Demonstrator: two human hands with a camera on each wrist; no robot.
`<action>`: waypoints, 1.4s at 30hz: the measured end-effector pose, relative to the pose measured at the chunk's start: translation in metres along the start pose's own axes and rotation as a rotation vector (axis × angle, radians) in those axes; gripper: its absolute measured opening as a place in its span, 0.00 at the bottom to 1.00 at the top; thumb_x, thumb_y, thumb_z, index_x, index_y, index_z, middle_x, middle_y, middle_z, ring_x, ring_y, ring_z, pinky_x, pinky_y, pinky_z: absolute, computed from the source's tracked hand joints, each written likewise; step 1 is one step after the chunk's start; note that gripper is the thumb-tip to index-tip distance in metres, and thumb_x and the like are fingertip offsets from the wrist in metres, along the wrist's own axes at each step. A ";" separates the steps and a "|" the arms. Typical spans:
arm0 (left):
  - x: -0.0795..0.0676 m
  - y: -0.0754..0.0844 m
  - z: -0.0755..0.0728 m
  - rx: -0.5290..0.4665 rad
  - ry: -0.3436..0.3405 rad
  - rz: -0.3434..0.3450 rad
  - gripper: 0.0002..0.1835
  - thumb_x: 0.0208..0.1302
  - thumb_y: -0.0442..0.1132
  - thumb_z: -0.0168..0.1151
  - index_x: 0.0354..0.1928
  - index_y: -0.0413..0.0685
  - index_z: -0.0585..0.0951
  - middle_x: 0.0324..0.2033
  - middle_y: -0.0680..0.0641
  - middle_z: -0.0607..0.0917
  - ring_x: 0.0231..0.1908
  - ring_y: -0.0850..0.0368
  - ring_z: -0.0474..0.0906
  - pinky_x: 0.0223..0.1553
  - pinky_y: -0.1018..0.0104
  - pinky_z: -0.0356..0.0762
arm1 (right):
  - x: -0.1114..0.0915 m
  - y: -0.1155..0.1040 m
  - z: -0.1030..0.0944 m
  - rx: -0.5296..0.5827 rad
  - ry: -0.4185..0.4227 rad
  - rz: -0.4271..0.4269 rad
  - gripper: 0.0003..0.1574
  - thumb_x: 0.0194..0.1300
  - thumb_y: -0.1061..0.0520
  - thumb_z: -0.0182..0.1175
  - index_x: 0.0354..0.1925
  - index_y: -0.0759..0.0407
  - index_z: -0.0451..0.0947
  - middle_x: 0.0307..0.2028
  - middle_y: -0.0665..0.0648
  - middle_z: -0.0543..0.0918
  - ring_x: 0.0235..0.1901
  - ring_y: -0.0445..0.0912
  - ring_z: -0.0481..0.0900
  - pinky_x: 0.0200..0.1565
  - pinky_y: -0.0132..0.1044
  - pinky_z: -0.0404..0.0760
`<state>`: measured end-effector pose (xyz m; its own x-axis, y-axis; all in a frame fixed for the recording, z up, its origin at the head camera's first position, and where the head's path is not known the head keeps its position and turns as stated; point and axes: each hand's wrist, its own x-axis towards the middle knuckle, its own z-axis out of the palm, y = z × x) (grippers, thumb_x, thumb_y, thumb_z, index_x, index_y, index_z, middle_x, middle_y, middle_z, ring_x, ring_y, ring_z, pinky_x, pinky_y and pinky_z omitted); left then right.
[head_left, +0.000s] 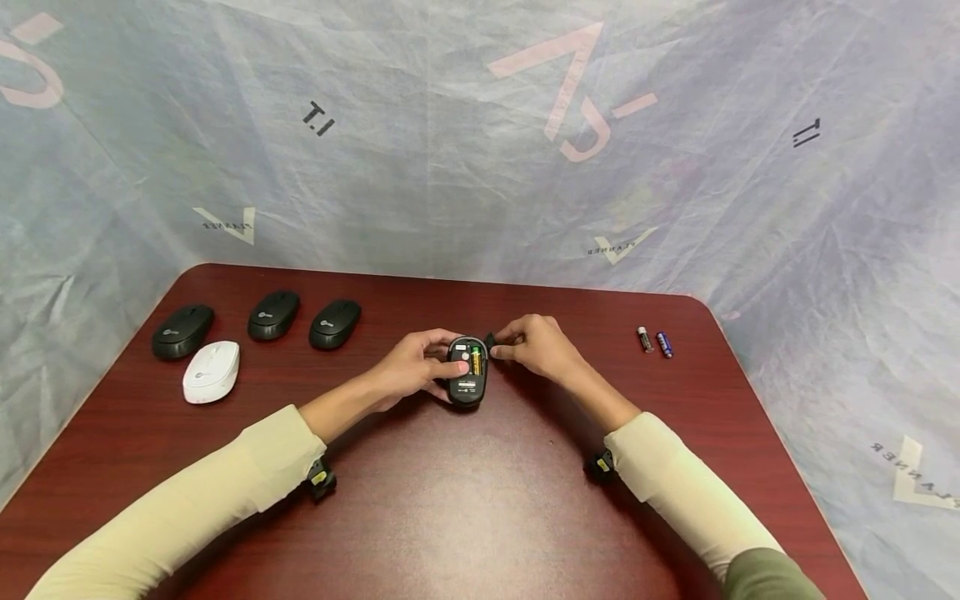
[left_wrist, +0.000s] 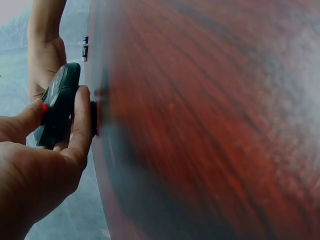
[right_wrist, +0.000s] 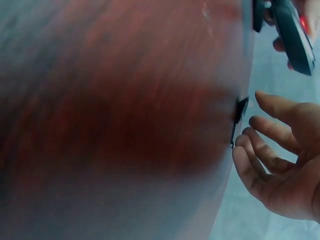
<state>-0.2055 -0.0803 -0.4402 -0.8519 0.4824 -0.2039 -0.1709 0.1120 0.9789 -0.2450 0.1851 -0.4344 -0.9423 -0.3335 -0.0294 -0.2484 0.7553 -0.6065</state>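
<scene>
Your pale sleeves (head_left: 198, 487) stretch across the counter (head_left: 465, 517). Toward its far edge, your left grip (head_left: 408, 367) holds a black mouse (head_left: 468, 385), underside up; your right grip (head_left: 543, 346) is spread loosely beside a small black piece (right_wrist: 242, 109).

A pale grey sheet (head_left: 427, 167) with printed letters fills the upper frame; light glares on the reddish-brown table (head_left: 480, 508) at lower centre.

A black mouse (head_left: 467, 389) is held up mid-scene, underside showing, its battery bay open with one green-and-gold battery (head_left: 476, 361) inside. A small, thin black piece (head_left: 490, 340) sits lower, right of the mouse's far end.
</scene>
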 end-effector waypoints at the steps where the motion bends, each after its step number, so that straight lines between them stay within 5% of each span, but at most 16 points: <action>1: 0.000 0.000 0.000 -0.001 0.001 0.001 0.28 0.78 0.30 0.71 0.76 0.36 0.76 0.57 0.32 0.86 0.44 0.52 0.90 0.38 0.58 0.97 | 0.000 -0.001 0.001 -0.028 -0.001 -0.019 0.18 0.71 0.51 0.80 0.54 0.58 0.95 0.40 0.55 0.96 0.36 0.44 0.87 0.37 0.35 0.86; 7: 0.000 0.000 0.001 -0.004 -0.002 0.005 0.29 0.77 0.30 0.71 0.76 0.36 0.76 0.57 0.32 0.86 0.44 0.53 0.91 0.39 0.57 0.98 | -0.001 -0.005 0.005 -0.171 0.007 -0.126 0.16 0.70 0.52 0.81 0.51 0.57 0.97 0.51 0.58 0.95 0.55 0.51 0.90 0.57 0.49 0.93; 11: -0.001 0.000 0.001 -0.001 -0.002 0.004 0.29 0.78 0.30 0.71 0.76 0.36 0.76 0.58 0.31 0.86 0.44 0.52 0.91 0.39 0.56 0.98 | 0.000 0.001 0.006 -0.194 0.011 -0.220 0.12 0.70 0.52 0.81 0.49 0.56 0.97 0.49 0.57 0.96 0.56 0.53 0.90 0.65 0.55 0.89; 18: -0.001 0.002 0.001 0.005 0.000 0.000 0.29 0.78 0.30 0.71 0.76 0.37 0.76 0.58 0.31 0.86 0.45 0.50 0.90 0.39 0.57 0.98 | 0.042 0.087 0.039 -0.223 0.066 -0.348 0.08 0.73 0.43 0.78 0.47 0.40 0.99 0.60 0.56 0.93 0.66 0.52 0.86 0.73 0.59 0.77; 22: -0.002 0.003 0.002 0.009 -0.001 0.003 0.29 0.78 0.30 0.72 0.76 0.36 0.76 0.58 0.31 0.86 0.46 0.50 0.90 0.39 0.57 0.97 | 0.048 0.101 0.042 -0.291 0.075 -0.367 0.08 0.75 0.41 0.77 0.49 0.34 0.98 0.70 0.57 0.88 0.74 0.54 0.80 0.71 0.61 0.77; 34: -0.002 0.002 0.001 0.000 0.005 -0.003 0.29 0.78 0.30 0.71 0.76 0.36 0.76 0.58 0.32 0.86 0.45 0.51 0.90 0.38 0.58 0.97 | 0.031 0.073 0.023 -0.146 0.073 -0.287 0.07 0.74 0.49 0.78 0.48 0.44 0.98 0.78 0.59 0.81 0.81 0.58 0.74 0.84 0.60 0.72; 42: -0.002 0.001 0.000 -0.001 0.006 -0.002 0.29 0.78 0.30 0.71 0.76 0.36 0.76 0.58 0.32 0.86 0.44 0.51 0.90 0.37 0.59 0.97 | -0.006 0.007 -0.007 -0.117 0.087 -0.271 0.08 0.78 0.61 0.72 0.49 0.60 0.96 0.64 0.67 0.91 0.70 0.62 0.86 0.76 0.59 0.84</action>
<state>-0.2038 -0.0807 -0.4386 -0.8547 0.4767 -0.2058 -0.1731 0.1120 0.9785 -0.2433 0.1967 -0.4329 -0.8525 -0.4861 0.1923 -0.5129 0.7070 -0.4868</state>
